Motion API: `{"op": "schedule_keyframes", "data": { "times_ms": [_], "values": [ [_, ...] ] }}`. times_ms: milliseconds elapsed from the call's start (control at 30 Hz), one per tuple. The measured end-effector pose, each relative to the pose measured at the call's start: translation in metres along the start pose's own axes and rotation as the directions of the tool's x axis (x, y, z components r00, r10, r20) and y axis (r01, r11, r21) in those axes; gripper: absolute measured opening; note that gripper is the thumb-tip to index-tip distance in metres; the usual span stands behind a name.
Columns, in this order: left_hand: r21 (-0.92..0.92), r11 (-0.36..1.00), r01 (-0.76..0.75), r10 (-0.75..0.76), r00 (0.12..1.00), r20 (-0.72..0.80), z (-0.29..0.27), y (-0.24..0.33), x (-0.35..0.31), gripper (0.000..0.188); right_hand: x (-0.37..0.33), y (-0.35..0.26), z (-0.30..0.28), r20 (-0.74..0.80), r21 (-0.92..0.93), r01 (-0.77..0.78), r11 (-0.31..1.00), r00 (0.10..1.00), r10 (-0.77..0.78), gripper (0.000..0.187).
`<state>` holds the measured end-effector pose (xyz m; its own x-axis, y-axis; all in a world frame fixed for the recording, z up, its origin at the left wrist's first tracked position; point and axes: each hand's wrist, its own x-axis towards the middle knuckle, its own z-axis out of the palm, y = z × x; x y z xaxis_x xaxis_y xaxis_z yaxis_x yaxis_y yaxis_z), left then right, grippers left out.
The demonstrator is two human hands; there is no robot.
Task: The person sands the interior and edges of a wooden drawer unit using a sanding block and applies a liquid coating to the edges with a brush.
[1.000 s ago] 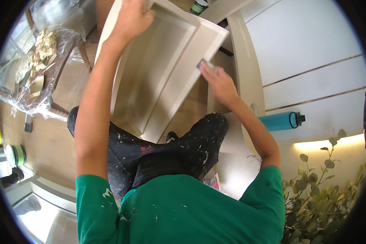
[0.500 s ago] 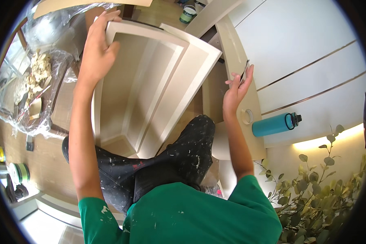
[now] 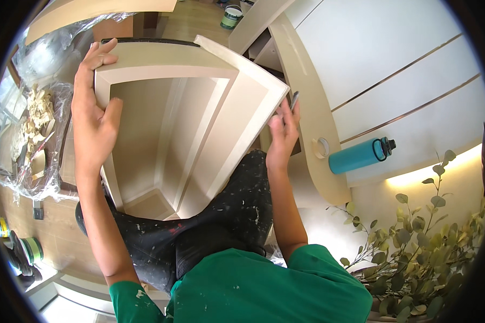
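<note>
A cream-painted piece of furniture (image 3: pixel 145 72), like an open box with a framed front, stands tilted over my legs. A cream side panel (image 3: pixel 248 91) angles out to its right, and a dark strip (image 3: pixel 151 41) runs along its far edge. My left hand (image 3: pixel 94 126) grips the upper left corner, fingers over the far edge and thumb inside the frame. Beside the panel's right corner is my right hand (image 3: pixel 282 142), its fingers closed round a slim, dark-tipped tool (image 3: pixel 295 100) whose kind I cannot make out. Whether that hand touches the panel is unclear.
A curved cream counter (image 3: pixel 328 180) on the right carries a roll of tape (image 3: pixel 321 148) and a teal bottle (image 3: pixel 355 156). Leafy branches (image 3: pixel 415 237) fill the lower right. Clear plastic with crumpled paper (image 3: pixel 37 118) lies at left. A paint bucket (image 3: pixel 231 17) stands at the far side.
The box has tipped, with its upper left corner shifting left and nearer along with my left hand. My right hand has moved left with the tool, to the panel's corner.
</note>
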<state>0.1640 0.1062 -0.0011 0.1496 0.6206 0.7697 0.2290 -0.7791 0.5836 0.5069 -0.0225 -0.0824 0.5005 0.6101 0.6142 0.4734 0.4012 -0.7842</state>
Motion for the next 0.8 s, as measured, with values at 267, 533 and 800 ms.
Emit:
{"op": "schedule_keyframes", "data": {
  "times_ms": [267,533,800],
  "values": [
    [-0.032,0.999,-0.019,0.020,0.999,0.037,0.002,0.009,-0.003,0.067,0.009,-0.018,-0.006,-0.035,-0.262,0.013,0.965,0.999,-0.023,0.085],
    [-0.040,0.999,-0.031,0.032,0.999,0.041,0.003,0.008,-0.003,0.067,0.071,-0.046,-0.013,-0.077,-0.291,0.046,0.956,0.994,-0.072,0.084],
    [-0.015,0.999,-0.037,0.038,0.999,0.029,0.001,0.007,-0.003,0.066,0.068,-0.053,-0.018,0.055,-0.140,0.049,0.989,0.998,-0.042,0.083]
  ]
}}
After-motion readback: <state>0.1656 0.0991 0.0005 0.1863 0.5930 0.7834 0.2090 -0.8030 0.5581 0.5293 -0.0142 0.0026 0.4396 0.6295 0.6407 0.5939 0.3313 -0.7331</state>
